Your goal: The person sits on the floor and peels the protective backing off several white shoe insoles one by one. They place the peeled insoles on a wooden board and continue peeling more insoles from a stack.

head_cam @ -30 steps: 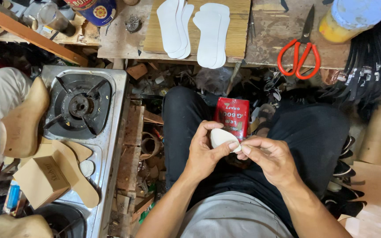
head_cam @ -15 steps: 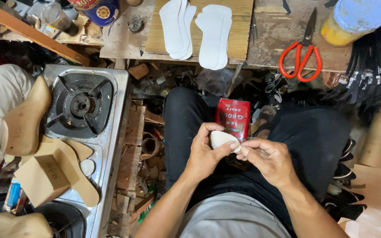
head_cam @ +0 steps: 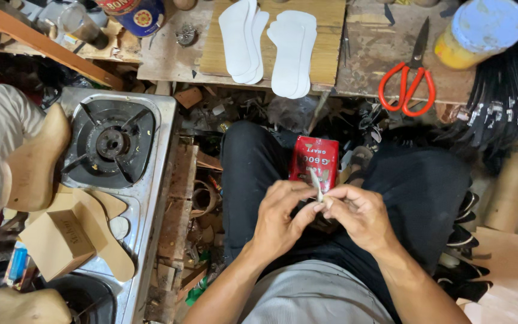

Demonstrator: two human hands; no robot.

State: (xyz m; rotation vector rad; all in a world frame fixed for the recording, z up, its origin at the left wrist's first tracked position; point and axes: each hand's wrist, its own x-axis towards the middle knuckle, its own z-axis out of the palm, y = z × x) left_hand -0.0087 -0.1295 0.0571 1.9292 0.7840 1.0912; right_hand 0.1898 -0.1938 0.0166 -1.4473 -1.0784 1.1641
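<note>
Small white piece (head_cam: 317, 185) pinched edge-on between left hand (head_cam: 280, 219) and right hand (head_cam: 361, 216) over the lap, just before a red packet (head_cam: 314, 161); likely mid-trimming or peeling, next move wanting a steady fingertip grip.

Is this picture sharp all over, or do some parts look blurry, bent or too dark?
In the head view, the left hand and right hand are fairly sharp, though the small white piece pinched between them is too thin to read clearly. Soft even light, no harsh glare. The clutter under the workbench sinks into shadow. Wide-lens bending curves the edges, as at the gas stove.
</note>
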